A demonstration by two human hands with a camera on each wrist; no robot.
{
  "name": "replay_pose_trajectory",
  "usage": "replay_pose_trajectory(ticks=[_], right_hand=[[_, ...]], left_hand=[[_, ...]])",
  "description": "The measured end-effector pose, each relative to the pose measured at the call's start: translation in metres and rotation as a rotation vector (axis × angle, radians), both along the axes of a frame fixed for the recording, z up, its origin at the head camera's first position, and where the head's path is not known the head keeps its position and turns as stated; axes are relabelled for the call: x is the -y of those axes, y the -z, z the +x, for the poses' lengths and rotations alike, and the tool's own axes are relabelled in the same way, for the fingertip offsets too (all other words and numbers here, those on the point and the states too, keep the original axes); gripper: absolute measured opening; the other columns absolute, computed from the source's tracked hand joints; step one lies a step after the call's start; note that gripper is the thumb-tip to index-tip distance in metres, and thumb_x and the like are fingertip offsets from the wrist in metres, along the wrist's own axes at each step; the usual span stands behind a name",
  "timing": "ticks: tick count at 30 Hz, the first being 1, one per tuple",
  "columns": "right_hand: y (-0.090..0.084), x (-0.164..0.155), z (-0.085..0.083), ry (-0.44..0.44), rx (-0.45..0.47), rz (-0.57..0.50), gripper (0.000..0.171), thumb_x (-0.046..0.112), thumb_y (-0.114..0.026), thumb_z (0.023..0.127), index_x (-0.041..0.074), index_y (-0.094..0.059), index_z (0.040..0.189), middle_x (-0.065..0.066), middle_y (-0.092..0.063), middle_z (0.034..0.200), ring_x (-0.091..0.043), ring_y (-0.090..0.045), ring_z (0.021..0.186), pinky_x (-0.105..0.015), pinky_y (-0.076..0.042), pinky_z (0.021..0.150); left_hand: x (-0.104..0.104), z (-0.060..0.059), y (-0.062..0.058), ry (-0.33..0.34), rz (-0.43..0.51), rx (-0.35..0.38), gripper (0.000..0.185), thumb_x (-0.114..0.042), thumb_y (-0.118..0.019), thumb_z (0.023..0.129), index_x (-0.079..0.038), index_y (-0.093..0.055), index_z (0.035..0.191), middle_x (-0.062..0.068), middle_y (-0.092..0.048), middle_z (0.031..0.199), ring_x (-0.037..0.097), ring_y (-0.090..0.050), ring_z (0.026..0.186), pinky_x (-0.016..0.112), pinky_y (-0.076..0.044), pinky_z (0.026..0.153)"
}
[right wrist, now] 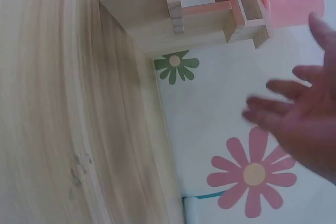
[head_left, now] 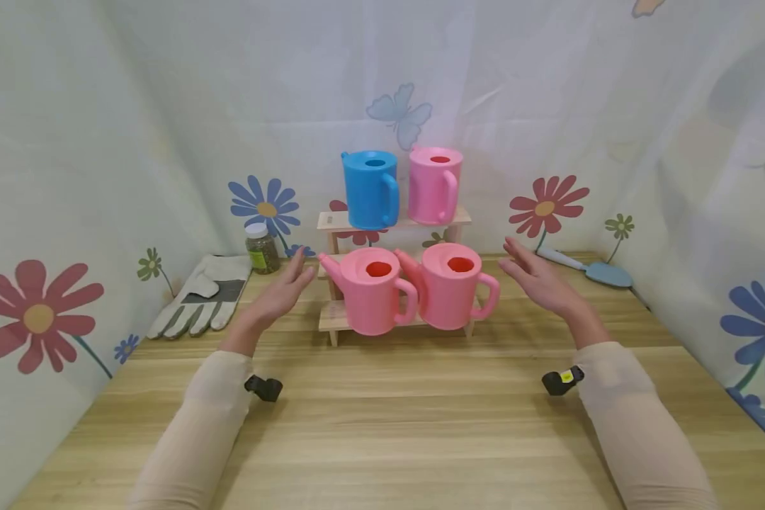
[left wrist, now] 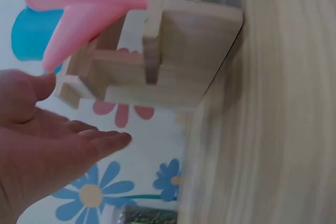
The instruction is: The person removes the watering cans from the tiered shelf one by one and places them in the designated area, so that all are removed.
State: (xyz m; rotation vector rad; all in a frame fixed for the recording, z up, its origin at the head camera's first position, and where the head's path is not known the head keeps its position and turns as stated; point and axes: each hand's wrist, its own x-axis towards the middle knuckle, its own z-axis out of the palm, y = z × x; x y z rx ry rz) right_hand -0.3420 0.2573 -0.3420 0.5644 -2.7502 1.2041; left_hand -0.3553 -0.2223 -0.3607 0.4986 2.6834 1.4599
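Note:
Two pink watering cans stand side by side on the lower step of a small wooden rack (head_left: 331,315): the left pink can (head_left: 372,301) and the right pink can (head_left: 446,297), spouts to the left. On the top step are a blue watering can (head_left: 370,191) and another pink can (head_left: 430,188). My left hand (head_left: 280,290) hovers left of the rack, fingers extended, near the left can's spout (left wrist: 79,30). To the right of the rack my right hand (head_left: 542,283) is held up with straight fingers, apart from the right can's handle (head_left: 491,294). Both hands hold nothing.
A pair of work gloves (head_left: 207,294) lies at the back left, beside a white-capped jar (head_left: 262,248) of small grains. A small trowel (head_left: 605,274) with a pale blade rests at the back right. Flower-printed cloth (head_left: 185,142) encloses the wooden table (head_left: 408,418).

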Motion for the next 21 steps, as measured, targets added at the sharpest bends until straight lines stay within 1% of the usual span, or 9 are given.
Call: replay_pose_trajectory(ticks=[2,5,7,9,11,12,14,17,21], right_hand=[[0.001,0.000,0.001,-0.054,0.029,-0.112,0.060,0.044,-0.045,0.092,0.033,-0.017,0.144,0.001,-0.029,0.144,-0.024,-0.034,0.126,-0.051,-0.032,0.097],[0.000,0.003,0.002,-0.094,0.039,-0.212,0.055,0.040,-0.050,0.092,0.037,-0.025,0.141,0.004,-0.038,0.139,-0.020,-0.042,0.120,-0.048,-0.037,0.094],[-0.002,0.005,0.003,-0.099,0.033,-0.237,0.055,0.040,-0.052,0.090,0.036,-0.028,0.140,0.003,-0.041,0.137,-0.019,-0.045,0.117,-0.048,-0.037,0.093],[-0.005,0.007,0.005,-0.084,0.036,-0.256,0.057,0.043,-0.056,0.087,0.031,-0.034,0.139,0.001,-0.046,0.133,-0.019,-0.049,0.114,-0.047,-0.038,0.093],[-0.007,0.008,0.007,-0.053,0.061,-0.265,0.061,0.046,-0.060,0.083,0.025,-0.040,0.137,-0.001,-0.052,0.127,-0.019,-0.053,0.110,-0.046,-0.040,0.092],[-0.008,0.009,0.009,-0.041,0.070,-0.268,0.062,0.046,-0.062,0.081,0.022,-0.044,0.135,-0.002,-0.054,0.124,-0.020,-0.054,0.107,-0.046,-0.040,0.091],[-0.010,0.009,0.011,-0.014,0.085,-0.263,0.063,0.047,-0.067,0.077,0.018,-0.051,0.130,-0.002,-0.058,0.118,-0.019,-0.056,0.104,-0.045,-0.043,0.088],[-0.014,0.011,0.014,0.002,0.090,-0.251,0.059,0.046,-0.072,0.072,0.016,-0.059,0.121,-0.001,-0.062,0.111,-0.017,-0.057,0.100,-0.042,-0.047,0.083],[-0.018,0.015,0.018,-0.016,0.105,-0.244,0.052,0.043,-0.076,0.069,0.015,-0.066,0.111,-0.001,-0.066,0.100,-0.017,-0.060,0.094,-0.038,-0.050,0.077]], left_hand=[[-0.006,-0.002,0.003,-0.015,0.141,0.048,0.066,-0.044,-0.034,0.096,-0.028,0.007,0.145,0.004,0.002,0.150,0.023,-0.008,0.134,0.046,-0.018,0.105],[-0.016,-0.005,0.008,-0.021,0.296,0.059,0.065,-0.038,-0.038,0.096,-0.024,0.000,0.146,0.009,-0.003,0.150,0.023,-0.010,0.134,0.044,-0.023,0.104],[-0.022,-0.007,0.011,-0.019,0.345,0.063,0.064,-0.036,-0.040,0.096,-0.023,-0.003,0.147,0.011,-0.005,0.150,0.024,-0.013,0.134,0.045,-0.022,0.104],[-0.026,-0.008,0.014,-0.014,0.379,0.072,0.064,-0.035,-0.041,0.096,-0.022,-0.005,0.147,0.011,-0.006,0.149,0.024,-0.017,0.133,0.045,-0.021,0.104],[-0.029,-0.009,0.016,-0.004,0.419,0.084,0.063,-0.032,-0.042,0.096,-0.022,-0.007,0.147,0.010,-0.008,0.149,0.024,-0.019,0.132,0.047,-0.020,0.104],[-0.031,-0.007,0.015,0.002,0.439,0.097,0.062,-0.030,-0.041,0.096,-0.021,-0.007,0.147,0.010,-0.007,0.149,0.024,-0.019,0.132,0.047,-0.020,0.104],[-0.034,-0.008,0.016,-0.003,0.475,0.104,0.060,-0.027,-0.041,0.096,-0.022,-0.009,0.147,0.008,-0.009,0.150,0.024,-0.019,0.132,0.047,-0.020,0.104],[-0.039,-0.008,0.017,-0.019,0.514,0.114,0.056,-0.024,-0.040,0.097,-0.022,-0.013,0.146,0.006,-0.013,0.149,0.023,-0.021,0.131,0.046,-0.023,0.103],[-0.043,-0.008,0.019,-0.026,0.543,0.129,0.053,-0.021,-0.037,0.099,-0.022,-0.014,0.146,0.009,-0.021,0.147,0.022,-0.025,0.130,0.042,-0.027,0.102]])
